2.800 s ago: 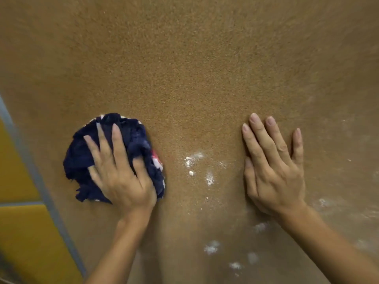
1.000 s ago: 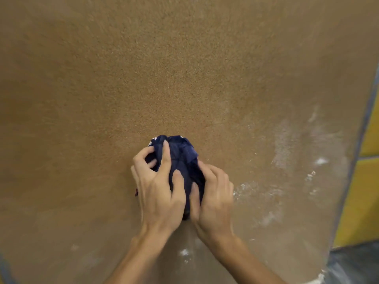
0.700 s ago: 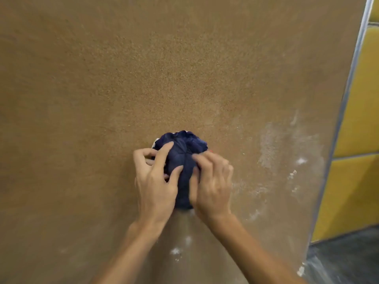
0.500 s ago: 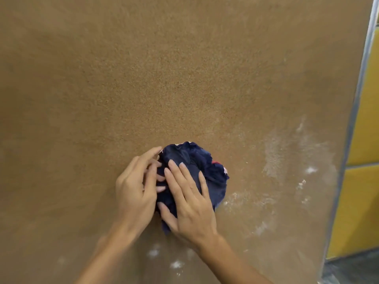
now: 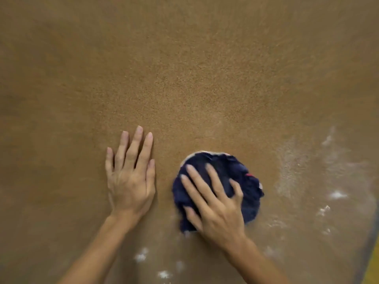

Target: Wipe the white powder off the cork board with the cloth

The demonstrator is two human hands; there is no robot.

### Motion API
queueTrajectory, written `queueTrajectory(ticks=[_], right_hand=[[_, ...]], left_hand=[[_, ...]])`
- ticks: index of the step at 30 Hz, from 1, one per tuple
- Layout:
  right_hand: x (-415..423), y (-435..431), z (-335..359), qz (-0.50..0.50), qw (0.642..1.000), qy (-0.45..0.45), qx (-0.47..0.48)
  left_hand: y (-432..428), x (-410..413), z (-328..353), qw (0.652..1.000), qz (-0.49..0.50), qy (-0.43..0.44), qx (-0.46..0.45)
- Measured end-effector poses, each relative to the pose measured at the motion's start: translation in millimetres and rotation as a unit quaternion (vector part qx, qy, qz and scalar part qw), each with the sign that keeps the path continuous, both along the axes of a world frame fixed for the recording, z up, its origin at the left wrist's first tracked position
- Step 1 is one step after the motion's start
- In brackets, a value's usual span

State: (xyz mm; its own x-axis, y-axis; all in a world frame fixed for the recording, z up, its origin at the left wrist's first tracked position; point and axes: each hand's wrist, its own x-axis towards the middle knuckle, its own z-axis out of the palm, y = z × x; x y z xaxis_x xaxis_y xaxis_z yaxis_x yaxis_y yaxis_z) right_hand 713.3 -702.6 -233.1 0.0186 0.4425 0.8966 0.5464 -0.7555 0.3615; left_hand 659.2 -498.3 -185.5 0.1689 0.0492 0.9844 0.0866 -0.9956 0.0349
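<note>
Right hand presses the navy cloth flat, fingers spread (not curled), on the cork board. Left hand lies open just beside. White powder sits to the cloth's right.

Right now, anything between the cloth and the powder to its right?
Nothing visible. The right hand presses the cloth on the cork board; only bare cork separates it from the white powder at right.

Lower right corner of view: narrow grey strip, blurred, running diagonally toward the bottom edge. Just outside it and touching it, a sliver of yellow surface. Material of either not discernible; both cut off by the frame
</note>
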Motion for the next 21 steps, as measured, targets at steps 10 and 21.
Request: queueTrajectory(ticks=[10, 21], right_hand=[[18, -16, 18, -0.032, 0.987, 0.044, 0.149], [31, -58, -12, -0.045, 0.977, 0.092, 0.189]], left_hand=[[-8, 7, -7, 0.999, 0.034, -0.003, 0.016], [-10, 8, -3, 0.999, 0.027, -0.024, 0.022]])
